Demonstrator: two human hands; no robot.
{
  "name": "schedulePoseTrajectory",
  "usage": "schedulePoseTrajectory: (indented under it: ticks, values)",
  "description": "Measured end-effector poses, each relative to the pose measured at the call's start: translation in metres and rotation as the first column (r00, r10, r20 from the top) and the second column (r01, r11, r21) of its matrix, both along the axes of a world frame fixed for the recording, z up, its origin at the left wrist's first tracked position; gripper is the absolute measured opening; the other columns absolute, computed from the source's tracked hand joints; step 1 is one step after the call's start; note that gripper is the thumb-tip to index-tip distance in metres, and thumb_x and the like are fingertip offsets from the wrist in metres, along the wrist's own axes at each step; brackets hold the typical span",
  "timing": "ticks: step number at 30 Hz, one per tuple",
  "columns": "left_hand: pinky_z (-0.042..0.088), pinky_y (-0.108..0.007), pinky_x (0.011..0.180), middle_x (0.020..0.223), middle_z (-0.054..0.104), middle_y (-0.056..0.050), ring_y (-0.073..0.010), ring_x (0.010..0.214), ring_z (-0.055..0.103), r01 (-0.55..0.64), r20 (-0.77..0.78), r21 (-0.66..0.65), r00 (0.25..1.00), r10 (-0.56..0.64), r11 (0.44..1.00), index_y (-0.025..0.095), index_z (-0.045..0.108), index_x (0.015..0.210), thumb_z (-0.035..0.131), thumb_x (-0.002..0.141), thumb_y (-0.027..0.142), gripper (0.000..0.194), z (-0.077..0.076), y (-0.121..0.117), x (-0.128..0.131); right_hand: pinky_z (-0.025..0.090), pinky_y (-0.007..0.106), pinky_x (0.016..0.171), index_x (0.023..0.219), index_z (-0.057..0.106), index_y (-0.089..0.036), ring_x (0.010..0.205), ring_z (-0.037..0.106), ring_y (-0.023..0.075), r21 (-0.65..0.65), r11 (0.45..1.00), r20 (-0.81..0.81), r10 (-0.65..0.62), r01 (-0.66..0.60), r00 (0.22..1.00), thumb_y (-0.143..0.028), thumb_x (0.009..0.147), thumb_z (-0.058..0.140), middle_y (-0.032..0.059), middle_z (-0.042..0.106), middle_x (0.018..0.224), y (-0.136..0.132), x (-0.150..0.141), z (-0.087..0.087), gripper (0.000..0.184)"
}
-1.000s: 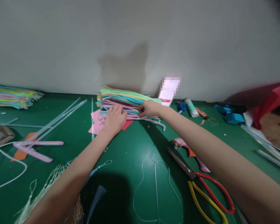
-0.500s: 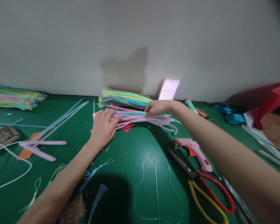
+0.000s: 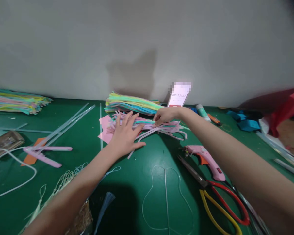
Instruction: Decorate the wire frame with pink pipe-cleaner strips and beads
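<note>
My left hand [image 3: 125, 135] is open, fingers spread over the left part of a loose bundle of lilac pipe cleaners [image 3: 171, 126]. A teal strand lies among them. A few lilac stems stick out toward me under its thumb. My right hand [image 3: 167, 116] is closed in a pinch on stems in the middle of the same bundle; its fingertips are partly hidden. Pink paper [image 3: 105, 125] shows beside the bundle's left end. Right behind lies a thicker bundle of yellow, green and blue pipe cleaners [image 3: 132, 102].
A phone [image 3: 178, 95] with a running timer leans on the wall. At right lie a pink glue gun [image 3: 208, 160] and scissors [image 3: 205, 186]. A bent wire outline [image 3: 166, 195] lies in front. Left are a pink hinged tool [image 3: 46, 155], clear glue sticks [image 3: 71, 124] and tassels [image 3: 106, 202].
My left hand has lifted its fingers off the bundle, spread them and shifted right. Some lilac stems now angle toward me. The right hand stays on the bundle.
</note>
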State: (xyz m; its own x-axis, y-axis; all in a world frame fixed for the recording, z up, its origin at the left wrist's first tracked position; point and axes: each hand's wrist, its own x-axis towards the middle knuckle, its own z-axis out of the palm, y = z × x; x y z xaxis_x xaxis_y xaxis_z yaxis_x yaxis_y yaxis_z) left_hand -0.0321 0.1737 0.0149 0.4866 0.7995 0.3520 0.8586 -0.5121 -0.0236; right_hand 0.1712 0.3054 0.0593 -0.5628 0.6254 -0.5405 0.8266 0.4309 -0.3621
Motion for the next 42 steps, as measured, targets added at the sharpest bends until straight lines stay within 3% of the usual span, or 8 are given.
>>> schedulePoseTrajectory:
  ticks: [5, 8, 13, 17, 24, 30, 37, 42]
  values:
    - [0.030, -0.067, 0.107, 0.127, 0.060, -0.023, -0.0402, 0.130, 0.045, 0.024, -0.137, 0.202, 0.991, 0.004, 0.979, 0.013, 0.067, 0.097, 0.061, 0.082, 0.013, 0.016, -0.019, 0.020, 0.011, 0.040, 0.027, 0.057, 0.081, 0.075, -0.021, 0.061, 0.052, 0.0133, -0.011, 1.000, -0.025, 0.019, -0.019, 1.000, -0.038, 0.081, 0.065, 0.0015, 0.066, 0.071, 0.002, 0.002, -0.004, 0.020]
    - [0.039, -0.058, 0.103, 0.118, 0.066, -0.020, -0.0332, 0.119, 0.055, 0.139, -0.250, 0.319, 0.966, -0.058, 0.937, 0.013, 0.068, 0.092, 0.050, 0.088, 0.008, 0.020, -0.024, 0.020, 0.010, 0.037, 0.026, 0.057, 0.075, 0.073, -0.020, 0.059, 0.049, 0.0122, 0.002, 0.999, -0.052, 0.044, -0.043, 0.998, -0.037, 0.081, 0.064, 0.0000, 0.063, 0.068, 0.002, 0.004, -0.006, 0.021]
    - [0.049, -0.038, 0.083, 0.089, 0.071, -0.012, -0.0229, 0.087, 0.063, 0.263, -0.347, 0.330, 0.927, -0.142, 0.906, 0.013, 0.069, 0.087, 0.045, 0.091, 0.004, 0.026, -0.025, 0.009, 0.008, 0.032, 0.026, 0.057, 0.072, 0.068, -0.018, 0.060, 0.043, 0.0115, 0.063, 0.997, -0.134, 0.060, -0.052, 0.989, -0.040, 0.080, 0.063, -0.0020, 0.055, 0.063, -0.004, 0.007, -0.013, 0.023]
    - [0.047, -0.037, 0.069, 0.085, 0.070, -0.014, -0.0242, 0.077, 0.062, 0.225, -0.353, 0.357, 0.931, -0.092, 0.906, 0.010, 0.068, 0.088, 0.046, 0.090, 0.004, 0.023, -0.028, 0.007, 0.005, 0.030, 0.026, 0.056, 0.069, 0.063, -0.018, 0.058, 0.040, 0.0109, 0.085, 0.996, -0.181, 0.034, -0.019, 0.983, -0.042, 0.080, 0.061, -0.0030, 0.049, 0.060, -0.011, 0.011, -0.018, 0.027]
    - [0.045, -0.038, 0.071, 0.097, 0.071, -0.016, -0.0259, 0.084, 0.062, 0.165, -0.337, 0.418, 0.941, -0.017, 0.893, 0.011, 0.067, 0.093, 0.045, 0.091, 0.005, 0.022, -0.030, 0.009, 0.005, 0.026, 0.026, 0.052, 0.063, 0.051, -0.019, 0.052, 0.033, 0.0093, 0.042, 0.999, -0.215, 0.032, -0.023, 0.976, -0.042, 0.082, 0.057, -0.0056, 0.038, 0.053, -0.012, 0.015, -0.018, 0.031]
    - [0.041, -0.037, 0.066, 0.071, 0.065, -0.010, -0.0243, 0.071, 0.059, 0.143, -0.336, 0.443, 0.942, 0.016, 0.885, 0.015, 0.063, 0.078, 0.045, 0.091, 0.005, 0.024, -0.027, 0.014, 0.008, 0.028, 0.026, 0.053, 0.064, 0.054, -0.018, 0.053, 0.035, 0.0097, 0.058, 0.997, -0.221, 0.052, -0.040, 0.974, -0.037, 0.082, 0.058, -0.0051, 0.041, 0.055, -0.011, 0.013, -0.021, 0.027]
    - [0.038, -0.034, 0.061, 0.070, 0.065, -0.007, -0.0204, 0.065, 0.058, 0.233, -0.386, 0.480, 0.922, -0.035, 0.846, 0.014, 0.064, 0.077, 0.045, 0.091, 0.004, 0.025, -0.025, 0.010, 0.003, 0.028, 0.027, 0.056, 0.075, 0.065, -0.017, 0.060, 0.044, 0.0121, 0.245, 0.970, -0.215, 0.049, 0.005, 0.975, -0.045, 0.079, 0.063, -0.0006, 0.057, 0.066, -0.022, 0.004, -0.022, 0.029]
    - [0.040, -0.034, 0.061, 0.073, 0.069, -0.010, -0.0204, 0.064, 0.059, 0.246, -0.413, 0.500, 0.910, -0.021, 0.831, 0.011, 0.066, 0.083, 0.046, 0.091, 0.004, 0.023, -0.027, 0.008, 0.000, 0.027, 0.027, 0.057, 0.074, 0.067, -0.017, 0.062, 0.044, 0.0126, 0.395, 0.918, -0.194, 0.084, 0.000, 0.977, -0.027, 0.077, 0.064, 0.0009, 0.061, 0.069, -0.031, -0.009, -0.022, 0.011]
